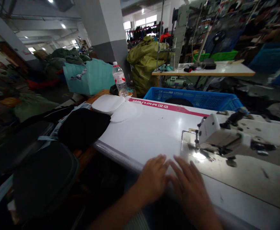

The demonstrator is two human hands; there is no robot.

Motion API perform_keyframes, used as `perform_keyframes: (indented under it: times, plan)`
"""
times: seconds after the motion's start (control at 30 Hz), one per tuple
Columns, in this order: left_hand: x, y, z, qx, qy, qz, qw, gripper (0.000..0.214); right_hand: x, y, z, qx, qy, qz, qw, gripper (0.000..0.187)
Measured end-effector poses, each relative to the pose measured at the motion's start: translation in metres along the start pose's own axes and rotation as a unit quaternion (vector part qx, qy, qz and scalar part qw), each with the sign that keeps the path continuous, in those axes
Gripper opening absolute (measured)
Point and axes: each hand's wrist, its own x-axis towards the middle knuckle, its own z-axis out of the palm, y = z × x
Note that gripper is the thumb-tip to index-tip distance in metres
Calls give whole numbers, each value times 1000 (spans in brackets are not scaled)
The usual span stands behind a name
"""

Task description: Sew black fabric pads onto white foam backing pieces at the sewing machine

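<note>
My left hand rests at the front edge of the white sewing table, its fingers loosely bent and slightly blurred. Close beside it, nearly touching, my right hand has its fingers stretched out and spread over the tabletop. Neither hand shows anything held. To the right of my hands stands a white sewing machine, its lamp lighting the metal plate under the needle area. White rounded fabric pieces lie at the table's far left corner. Black rounded pieces are stacked to the left of the table.
A plastic bottle stands behind the white pieces. A blue crate sits beyond the table's back edge. Farther off are a turquoise bin, olive sacks and another worktable. More dark pieces are piled low on the left.
</note>
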Motion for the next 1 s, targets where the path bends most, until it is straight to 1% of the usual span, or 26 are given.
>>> perform_keyframes:
  times: [0.03, 0.07, 0.13, 0.2, 0.23, 0.33, 0.4, 0.47, 0.53, 0.63, 0.73, 0.83, 0.9, 1.0]
  plan:
    - [-2, -8, -6, -1, 17, -3, 1000, 45, 3, -6, 7, -10, -15, -8, 1000, 40]
    - [-4, -21, -15, 3, 37, -12, 999, 42, 4, -10, 14, -22, -26, -12, 999, 38]
    - [-13, -56, -38, 28, 72, -48, 996, 37, -6, -9, 25, -38, -33, -22, 998, 37]
    - [-30, -100, -68, 68, 97, -111, 987, 35, -25, 3, 32, -31, -37, -29, 998, 40]
    - [-40, -122, -84, 91, 110, -154, 978, 35, -36, 11, 34, -21, -34, -35, 999, 42]
    - [-72, -182, -131, 140, 152, -267, 941, 38, -64, 39, 37, 24, -35, -44, 998, 43]
    - [-88, -212, -154, 147, 164, -314, 924, 39, -74, 51, 36, 53, -51, -46, 996, 41]
    - [-97, -235, -169, 133, 159, -336, 919, 32, -78, 56, 34, 69, -66, -43, 994, 37]
    - [-103, -250, -180, 104, 146, -340, 923, 26, -78, 56, 33, 69, -76, -46, 994, 36]
    - [-108, -263, -190, 63, 129, -338, 930, 26, -75, 53, 34, 42, -80, -55, 994, 36]
    - [-112, -267, -193, 45, 128, -337, 932, 27, -72, 51, 35, 31, -75, -59, 995, 36]
    - [-113, -267, -191, 43, 143, -340, 929, 30, -69, 50, 35, 36, -53, -53, 997, 36]
    - [-113, -267, -191, 43, 160, -349, 922, 27, -67, 48, 33, 37, -38, -42, 998, 37]
    - [-115, -270, -194, 40, 184, -376, 907, 29, -63, 45, 28, 56, -32, -40, 997, 38]
